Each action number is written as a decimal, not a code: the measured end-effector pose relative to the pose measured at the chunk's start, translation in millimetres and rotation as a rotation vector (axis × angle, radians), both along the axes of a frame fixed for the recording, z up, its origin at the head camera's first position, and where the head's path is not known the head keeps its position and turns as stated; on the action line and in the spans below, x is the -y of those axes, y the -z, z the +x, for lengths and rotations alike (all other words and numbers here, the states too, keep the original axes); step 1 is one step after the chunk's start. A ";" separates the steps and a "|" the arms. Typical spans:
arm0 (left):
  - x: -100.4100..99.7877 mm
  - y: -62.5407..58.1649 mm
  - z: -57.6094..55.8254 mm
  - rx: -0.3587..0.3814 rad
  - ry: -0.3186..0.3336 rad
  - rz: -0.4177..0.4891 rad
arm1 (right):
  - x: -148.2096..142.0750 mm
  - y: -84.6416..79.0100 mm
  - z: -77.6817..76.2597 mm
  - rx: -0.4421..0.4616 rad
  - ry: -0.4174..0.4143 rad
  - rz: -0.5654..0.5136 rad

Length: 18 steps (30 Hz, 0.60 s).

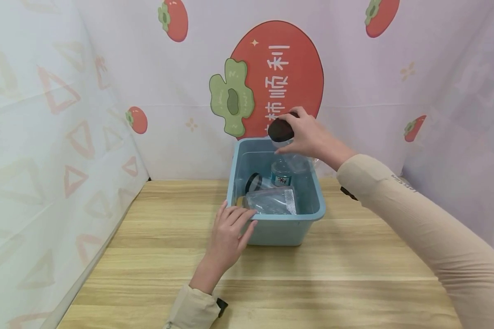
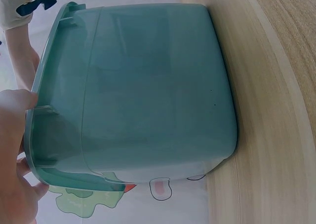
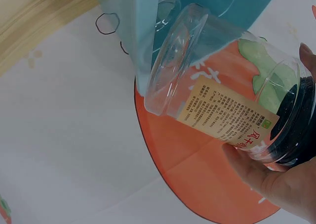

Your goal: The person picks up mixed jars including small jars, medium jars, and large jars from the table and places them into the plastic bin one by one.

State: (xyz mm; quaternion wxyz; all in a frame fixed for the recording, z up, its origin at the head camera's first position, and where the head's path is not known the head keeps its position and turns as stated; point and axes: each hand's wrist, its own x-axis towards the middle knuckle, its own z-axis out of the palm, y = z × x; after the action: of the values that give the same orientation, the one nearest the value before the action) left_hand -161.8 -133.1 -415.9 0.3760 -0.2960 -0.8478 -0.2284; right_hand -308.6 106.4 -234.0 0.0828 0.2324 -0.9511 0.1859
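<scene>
My right hand (image 1: 308, 136) holds a clear plastic jar (image 3: 222, 110) by its black-lidded end, above the back right of a blue plastic bin (image 1: 277, 233). In the right wrist view the jar carries a tan printed label (image 3: 227, 112) and its clear base overlaps the bin's edge. My left hand (image 1: 229, 233) grips the bin's rim at the front left corner. Inside the bin lie a clear plastic package (image 1: 271, 201), a clear container with a blue label (image 1: 281, 179) and a clear jar with a black rim (image 1: 254, 183).
The bin stands on a light wooden table (image 1: 156, 256), near its back edge. White cloth (image 1: 181, 151) printed with red persimmons hangs behind it, and more cloth closes off both sides. Bare wood shows in front of the bin.
</scene>
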 end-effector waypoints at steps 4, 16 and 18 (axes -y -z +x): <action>0.1 0.0 0.3 -0.004 -0.001 -0.004 | 3.6 0.9 -0.1 0.013 -0.002 0.002; -0.5 -0.5 0.7 0.001 -0.002 -0.002 | 10.0 7.2 -0.9 0.025 -0.020 -0.009; -0.6 -0.7 0.7 0.005 -0.003 -0.003 | 11.2 8.8 -0.8 0.028 -0.022 -0.015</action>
State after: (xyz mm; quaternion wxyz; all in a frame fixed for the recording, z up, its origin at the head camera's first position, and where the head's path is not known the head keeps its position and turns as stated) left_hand -161.0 -132.5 -415.3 0.3738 -0.2949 -0.8495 -0.2273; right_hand -309.4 95.1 -242.8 0.0691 0.2396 -0.9481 0.1971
